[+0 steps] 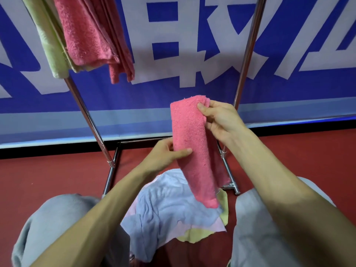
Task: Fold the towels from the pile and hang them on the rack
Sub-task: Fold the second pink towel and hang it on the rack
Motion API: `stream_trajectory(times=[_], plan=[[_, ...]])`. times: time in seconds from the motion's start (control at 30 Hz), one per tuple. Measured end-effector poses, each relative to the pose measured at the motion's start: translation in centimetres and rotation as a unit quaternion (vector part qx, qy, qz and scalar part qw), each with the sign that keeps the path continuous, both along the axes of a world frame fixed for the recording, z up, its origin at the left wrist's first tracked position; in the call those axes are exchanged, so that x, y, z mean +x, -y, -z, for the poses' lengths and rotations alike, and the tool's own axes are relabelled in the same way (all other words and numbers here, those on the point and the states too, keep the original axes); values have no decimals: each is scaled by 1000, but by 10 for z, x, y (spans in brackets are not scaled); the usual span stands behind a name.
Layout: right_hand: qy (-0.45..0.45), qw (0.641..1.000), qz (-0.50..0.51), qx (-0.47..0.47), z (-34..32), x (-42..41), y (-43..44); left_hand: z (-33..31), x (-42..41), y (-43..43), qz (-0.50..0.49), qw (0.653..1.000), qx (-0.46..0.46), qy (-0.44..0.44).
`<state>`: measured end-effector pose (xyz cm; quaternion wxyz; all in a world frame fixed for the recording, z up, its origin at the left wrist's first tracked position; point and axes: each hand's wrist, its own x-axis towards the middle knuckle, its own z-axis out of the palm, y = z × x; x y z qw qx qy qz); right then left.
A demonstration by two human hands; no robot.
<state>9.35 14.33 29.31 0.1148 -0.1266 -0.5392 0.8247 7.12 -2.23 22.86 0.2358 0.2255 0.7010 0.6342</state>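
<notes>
A folded pink towel (189,143) hangs as a long narrow strip in front of me. My right hand (219,120) pinches its top right corner between thumb and fingers. Lower down, my left hand (165,157) grips its left edge, thumb across the front. Below on the floor lies the pile (169,207): a light blue towel on top, with pale pink and yellow-green ones showing under it. The metal rack (248,54) stands behind. On its upper left hang a pink towel (86,31) and a yellow-green towel (52,49).
My knees in grey trousers (57,224) flank the pile on both sides. The rack's chrome legs and base bar (110,170) stand on a dark red floor. A blue and white banner (192,45) covers the wall behind the rack.
</notes>
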Motion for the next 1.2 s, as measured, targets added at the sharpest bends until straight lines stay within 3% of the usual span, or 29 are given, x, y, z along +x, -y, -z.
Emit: stream_trajectory(times=[0.23, 0.47, 0.67, 0.83, 0.9, 0.97, 1.03, 1.2], plan=[[9, 993, 64, -100, -1, -1, -10, 44, 4, -18, 18, 998, -65, 21], [-21, 980, 126, -155, -2, -13, -9, 79, -3, -23, -135, 969, -204, -21], [-19, 956, 148, -253, -6, -22, -4, 89, 4, -16, -82, 962, -261, 8], [-29, 934, 173, -312, -11, -25, -7, 99, 10, -16, -71, 932, -346, -79], [-30, 928, 181, -325, -15, -26, -9, 103, 12, -19, -90, 940, -329, -34], [-32, 924, 187, -331, -16, -26, -10, 102, 14, -25, -109, 959, -233, 118], [-35, 921, 187, -339, -18, -25, -11, 100, 15, -33, -102, 957, -131, 237], [-34, 919, 178, -350, -20, -22, -9, 94, 8, -47, -93, 955, -73, 273]])
